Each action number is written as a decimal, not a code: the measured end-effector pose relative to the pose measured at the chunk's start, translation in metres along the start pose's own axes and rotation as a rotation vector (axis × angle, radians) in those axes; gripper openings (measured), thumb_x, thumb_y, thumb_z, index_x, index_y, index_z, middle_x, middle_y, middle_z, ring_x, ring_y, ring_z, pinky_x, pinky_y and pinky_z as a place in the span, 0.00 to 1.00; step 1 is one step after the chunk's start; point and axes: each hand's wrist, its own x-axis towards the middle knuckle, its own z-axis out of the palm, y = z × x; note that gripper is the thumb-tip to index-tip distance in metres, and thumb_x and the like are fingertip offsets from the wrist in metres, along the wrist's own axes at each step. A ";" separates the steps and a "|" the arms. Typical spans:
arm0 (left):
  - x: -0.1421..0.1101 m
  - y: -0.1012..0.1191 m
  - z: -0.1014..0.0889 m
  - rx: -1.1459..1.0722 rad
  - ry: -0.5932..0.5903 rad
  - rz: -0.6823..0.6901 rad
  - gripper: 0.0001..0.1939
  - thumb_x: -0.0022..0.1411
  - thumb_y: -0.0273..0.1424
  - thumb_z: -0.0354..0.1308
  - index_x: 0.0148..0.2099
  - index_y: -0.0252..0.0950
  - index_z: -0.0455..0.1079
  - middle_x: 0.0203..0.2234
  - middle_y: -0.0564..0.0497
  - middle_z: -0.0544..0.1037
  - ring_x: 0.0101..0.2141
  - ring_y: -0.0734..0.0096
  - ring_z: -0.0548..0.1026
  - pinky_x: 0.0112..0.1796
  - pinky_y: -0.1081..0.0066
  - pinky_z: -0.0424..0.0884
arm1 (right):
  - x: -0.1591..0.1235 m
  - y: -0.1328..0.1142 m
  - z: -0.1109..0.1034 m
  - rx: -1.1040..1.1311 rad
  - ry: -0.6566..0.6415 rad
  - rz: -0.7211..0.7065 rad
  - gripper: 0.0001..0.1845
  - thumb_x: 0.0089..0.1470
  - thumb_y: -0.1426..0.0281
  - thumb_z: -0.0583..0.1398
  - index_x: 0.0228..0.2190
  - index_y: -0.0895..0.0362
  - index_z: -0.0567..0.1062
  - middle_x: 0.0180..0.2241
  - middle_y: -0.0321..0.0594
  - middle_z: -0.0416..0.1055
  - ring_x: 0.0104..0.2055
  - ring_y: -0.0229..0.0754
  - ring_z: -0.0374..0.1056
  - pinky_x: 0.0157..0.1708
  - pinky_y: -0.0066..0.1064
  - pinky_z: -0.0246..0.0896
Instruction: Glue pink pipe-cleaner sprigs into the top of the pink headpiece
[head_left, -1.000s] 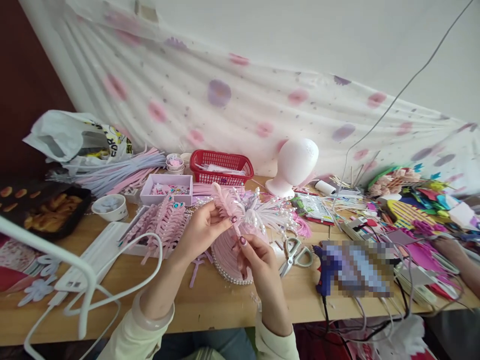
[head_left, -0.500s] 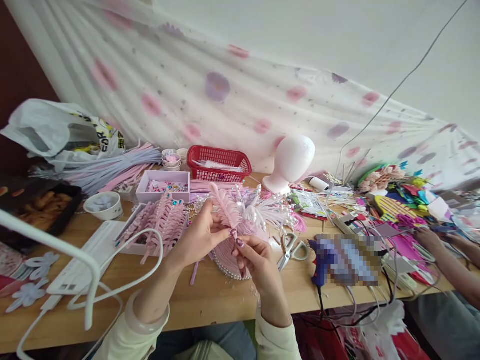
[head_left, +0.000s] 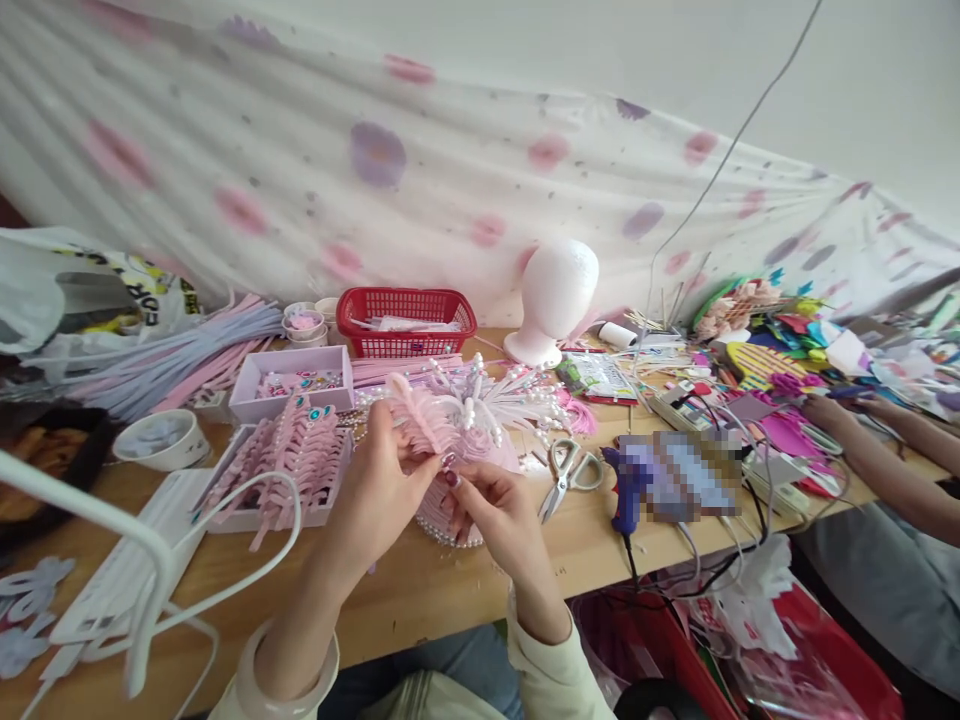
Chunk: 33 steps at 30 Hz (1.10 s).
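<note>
Right at the counter's (head_left: 427, 605) near side, the left hand (head_left: 375, 490) pinches a pink feathery piece (head_left: 421, 420), while the right hand (head_left: 487, 508) closes thumb and fingers about its lower end. Just beyond the hands sits a pale, pearl-trimmed ornament (head_left: 487, 400). Scissors (head_left: 559, 478) lie to the right, then a blue glue gun (head_left: 628, 495); leftward, similar pink pieces (head_left: 281, 460) fill a tray. Farther off stand a lilac box (head_left: 336, 397), a red basket (head_left: 405, 345) and a white foam head (head_left: 559, 290).
</note>
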 end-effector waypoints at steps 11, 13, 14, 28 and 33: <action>-0.014 0.007 0.018 0.176 0.264 0.050 0.27 0.48 0.33 0.66 0.46 0.42 0.55 0.29 0.54 0.76 0.28 0.61 0.79 0.28 0.67 0.73 | -0.006 0.011 0.004 -0.108 0.173 -0.066 0.09 0.47 0.65 0.60 0.21 0.55 0.69 0.15 0.31 0.64 0.16 0.33 0.60 0.17 0.25 0.56; -0.016 0.005 0.021 0.235 0.300 0.052 0.25 0.48 0.34 0.66 0.45 0.42 0.56 0.28 0.55 0.74 0.26 0.62 0.77 0.28 0.67 0.72 | -0.006 0.013 0.005 -0.115 0.205 -0.083 0.10 0.47 0.65 0.59 0.20 0.55 0.68 0.16 0.31 0.63 0.17 0.33 0.59 0.17 0.24 0.54; -0.016 0.004 0.022 0.256 0.315 0.048 0.25 0.48 0.35 0.66 0.44 0.42 0.56 0.28 0.56 0.73 0.26 0.63 0.77 0.27 0.67 0.72 | -0.006 0.014 0.005 -0.114 0.213 -0.091 0.10 0.48 0.65 0.59 0.20 0.56 0.68 0.16 0.31 0.63 0.18 0.33 0.59 0.17 0.24 0.54; 0.009 -0.001 0.004 0.065 0.005 0.036 0.08 0.55 0.37 0.62 0.32 0.37 0.76 0.29 0.47 0.83 0.34 0.56 0.81 0.37 0.62 0.76 | -0.006 0.020 -0.015 -0.076 0.066 -0.110 0.19 0.54 0.54 0.61 0.23 0.55 0.72 0.16 0.33 0.65 0.17 0.36 0.62 0.19 0.27 0.58; 0.035 -0.005 -0.001 0.053 -0.002 0.076 0.11 0.54 0.35 0.63 0.38 0.36 0.77 0.35 0.46 0.85 0.38 0.55 0.82 0.41 0.62 0.76 | -0.006 0.026 -0.024 -0.155 0.100 -0.192 0.21 0.59 0.53 0.58 0.25 0.56 0.72 0.17 0.32 0.63 0.19 0.35 0.61 0.19 0.26 0.56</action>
